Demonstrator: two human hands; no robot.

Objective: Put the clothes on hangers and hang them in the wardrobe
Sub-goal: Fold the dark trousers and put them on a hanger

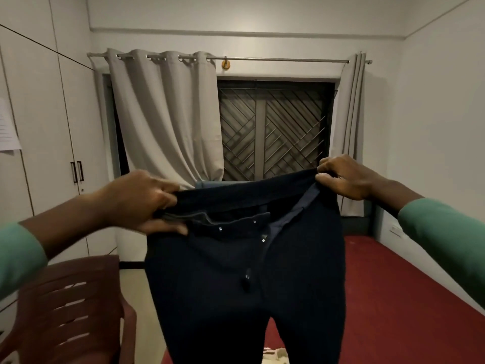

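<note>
A pair of dark navy trousers (244, 279) hangs upright in front of me, held up by its waistband with the fly open. My left hand (141, 200) grips the left end of the waistband. My right hand (341, 177) pinches the right end, slightly higher. The legs drop down out of the frame. The white wardrobe (39, 127) stands along the left wall with its doors closed and two dark handles (77, 171). No hanger is in view.
A brown plastic chair (70, 306) stands at the lower left, close to my left arm. A bed with a red sheet (399, 298) fills the right. A light garment (275, 354) lies on it below the trousers. Grey curtains (168, 114) and a barred window are ahead.
</note>
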